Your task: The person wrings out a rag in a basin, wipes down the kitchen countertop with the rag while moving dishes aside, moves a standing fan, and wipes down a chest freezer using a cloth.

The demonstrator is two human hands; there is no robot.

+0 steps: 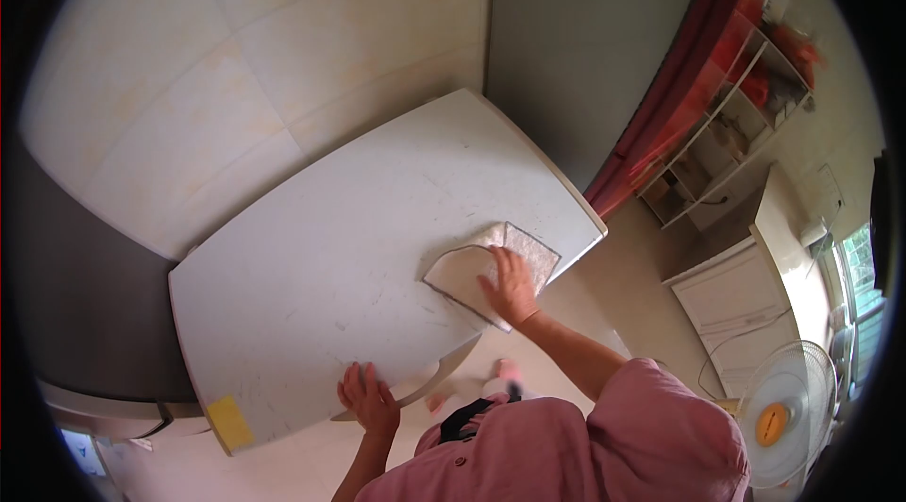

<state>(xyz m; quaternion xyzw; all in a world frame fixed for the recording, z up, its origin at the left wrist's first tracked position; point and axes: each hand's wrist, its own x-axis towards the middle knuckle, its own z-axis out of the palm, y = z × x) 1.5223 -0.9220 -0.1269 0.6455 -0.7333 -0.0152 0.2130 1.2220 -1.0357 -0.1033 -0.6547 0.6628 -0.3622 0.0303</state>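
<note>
My right hand (511, 289) rests on a pale beige cloth (462, 274) with a dark edging, fingers stretched out and thumb apart. Part of the cloth is folded over, and it lies near the right front edge of a white, scuffed flat top (311, 238). Farther left, my left hand (369, 399) lies at the front edge of the same top with its fingers spread and no object in them. A curved light strip (439, 379) shows below that edge, beside my left hand.
A yellow patch (229, 422) marks the top's left front corner. Tiled wall (274, 49) stands behind, with a grey panel (585, 40) at the back right and a dark grey surface (85, 304) at left. A fan (783, 412), cabinet (731, 299) and shelves (722, 139) are rightward.
</note>
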